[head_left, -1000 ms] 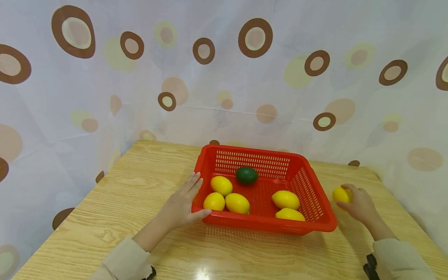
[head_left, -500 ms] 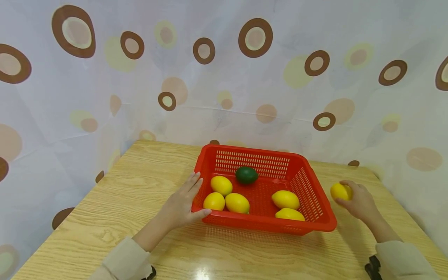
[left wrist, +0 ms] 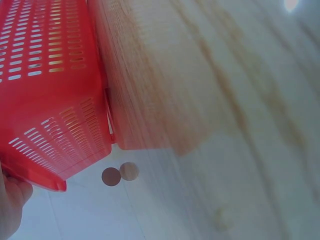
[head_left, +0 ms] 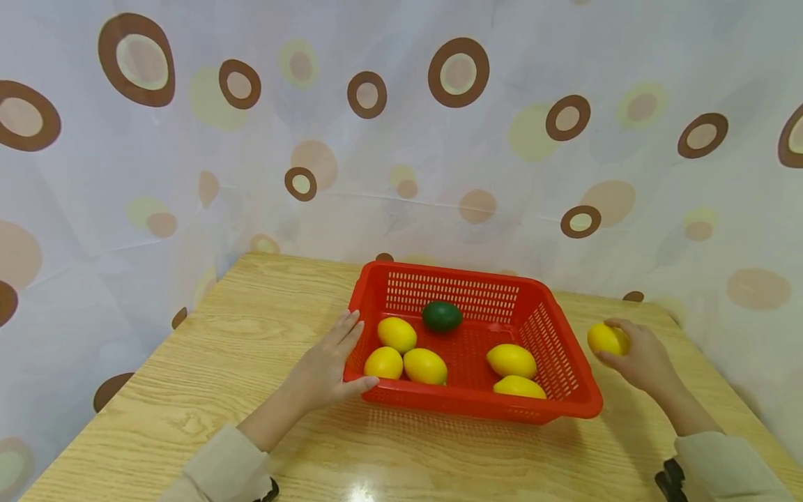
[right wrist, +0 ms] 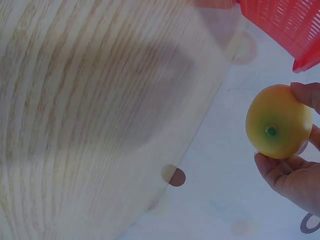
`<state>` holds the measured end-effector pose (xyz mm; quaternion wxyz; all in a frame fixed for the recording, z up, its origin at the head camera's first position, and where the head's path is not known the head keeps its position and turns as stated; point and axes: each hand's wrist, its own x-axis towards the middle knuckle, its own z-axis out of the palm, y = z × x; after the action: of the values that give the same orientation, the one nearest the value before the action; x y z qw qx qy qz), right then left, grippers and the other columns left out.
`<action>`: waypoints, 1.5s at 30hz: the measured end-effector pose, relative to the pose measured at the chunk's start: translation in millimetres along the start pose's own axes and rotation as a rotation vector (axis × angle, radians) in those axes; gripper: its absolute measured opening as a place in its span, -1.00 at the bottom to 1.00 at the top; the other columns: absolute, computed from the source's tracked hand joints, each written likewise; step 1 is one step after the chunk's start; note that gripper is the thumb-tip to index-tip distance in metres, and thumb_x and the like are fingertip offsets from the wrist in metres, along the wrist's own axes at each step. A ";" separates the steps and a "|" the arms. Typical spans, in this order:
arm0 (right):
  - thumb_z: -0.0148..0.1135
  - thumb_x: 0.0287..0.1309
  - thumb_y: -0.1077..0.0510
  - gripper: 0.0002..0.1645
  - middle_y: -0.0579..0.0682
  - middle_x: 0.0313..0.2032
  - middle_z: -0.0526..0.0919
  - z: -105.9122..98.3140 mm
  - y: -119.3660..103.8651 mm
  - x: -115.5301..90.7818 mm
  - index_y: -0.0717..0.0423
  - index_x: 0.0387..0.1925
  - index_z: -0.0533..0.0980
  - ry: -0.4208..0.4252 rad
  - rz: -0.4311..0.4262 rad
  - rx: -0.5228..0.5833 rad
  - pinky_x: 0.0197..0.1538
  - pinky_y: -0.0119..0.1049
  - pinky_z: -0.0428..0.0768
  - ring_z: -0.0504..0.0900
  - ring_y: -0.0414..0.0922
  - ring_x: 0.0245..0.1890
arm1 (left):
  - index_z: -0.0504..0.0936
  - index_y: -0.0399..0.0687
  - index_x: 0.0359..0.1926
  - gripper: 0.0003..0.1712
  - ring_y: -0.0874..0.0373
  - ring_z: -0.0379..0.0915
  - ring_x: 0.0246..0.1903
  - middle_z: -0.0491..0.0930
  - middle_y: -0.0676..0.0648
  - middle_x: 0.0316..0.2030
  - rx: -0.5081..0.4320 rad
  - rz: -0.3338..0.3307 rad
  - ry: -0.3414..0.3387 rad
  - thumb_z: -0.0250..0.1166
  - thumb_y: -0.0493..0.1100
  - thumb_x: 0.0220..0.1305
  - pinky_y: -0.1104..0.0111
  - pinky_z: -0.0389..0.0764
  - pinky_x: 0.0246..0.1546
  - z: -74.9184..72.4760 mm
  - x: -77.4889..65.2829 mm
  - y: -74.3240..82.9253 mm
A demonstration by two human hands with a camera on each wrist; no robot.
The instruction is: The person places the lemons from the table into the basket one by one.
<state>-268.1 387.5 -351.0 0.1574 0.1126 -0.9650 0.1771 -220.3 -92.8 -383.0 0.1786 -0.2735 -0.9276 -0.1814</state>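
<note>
My right hand [head_left: 647,359] pinches a yellow lemon [head_left: 606,339] between thumb and fingers, just to the right of the red plastic basket [head_left: 452,397]. In the right wrist view, this lemon [right wrist: 275,120] shows a green stem end, with fingertips on opposite sides of it. My left hand [head_left: 325,368] rests with straight fingers against the basket's left side, its thumb over the front rim. Inside, several lemons [head_left: 511,361] lie in two groups, at the left and at the right front. A dark green fruit [head_left: 442,316], oval and smooth, lies near the back wall.
The basket stands on a wooden table [head_left: 251,335], with slotted walls and a wide rim. Behind the table and at both sides hangs a pale curtain [head_left: 389,153] with brown and pastel circles. The basket's right wall stands between the held lemon and the basket's inside.
My right hand has lifted the lemon slightly and moved it a little left, toward the basket. The left hand and the basket's contents stay where they were.
</note>
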 end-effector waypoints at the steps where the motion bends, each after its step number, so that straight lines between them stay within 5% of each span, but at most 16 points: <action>1: 0.32 -0.05 0.26 -0.38 0.57 -0.08 0.41 -0.5 -1.5 0.5 0.48 0.04 0.33 -0.002 -0.001 0.000 -0.28 0.11 0.41 0.39 0.38 -0.17 | 0.26 -0.41 0.27 -0.05 -0.16 -0.02 0.39 0.16 -0.31 0.34 -0.001 -0.001 0.000 0.12 0.30 0.14 0.10 0.43 0.17 -0.1 -0.1 0.0; 32: 0.30 -0.10 0.34 -0.38 0.54 -0.04 0.37 -19.9 -35.2 7.0 0.49 0.04 0.33 0.095 -0.061 0.006 -0.25 0.21 0.42 0.35 0.37 -0.17 | 0.24 -0.40 0.28 -0.05 -0.15 -0.03 0.39 0.14 -0.29 0.36 -0.009 -0.009 -0.005 0.13 0.28 0.13 0.11 0.43 0.16 0.7 -0.1 1.0; 45: 0.36 -0.14 0.35 -0.37 0.49 -0.15 0.42 -28.9 -45.2 10.8 0.46 0.02 0.35 0.095 -0.134 -0.019 -0.33 0.09 0.45 0.39 0.28 -0.26 | 0.24 -0.41 0.28 -0.03 -0.16 -0.03 0.39 0.13 -0.30 0.36 -0.007 0.000 -0.003 0.08 0.32 0.16 0.09 0.40 0.19 0.0 -0.2 0.9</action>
<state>-258.2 355.5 -307.8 0.2157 0.1666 -0.9484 0.1623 -219.6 -92.3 -382.9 0.1761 -0.2744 -0.9272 -0.1844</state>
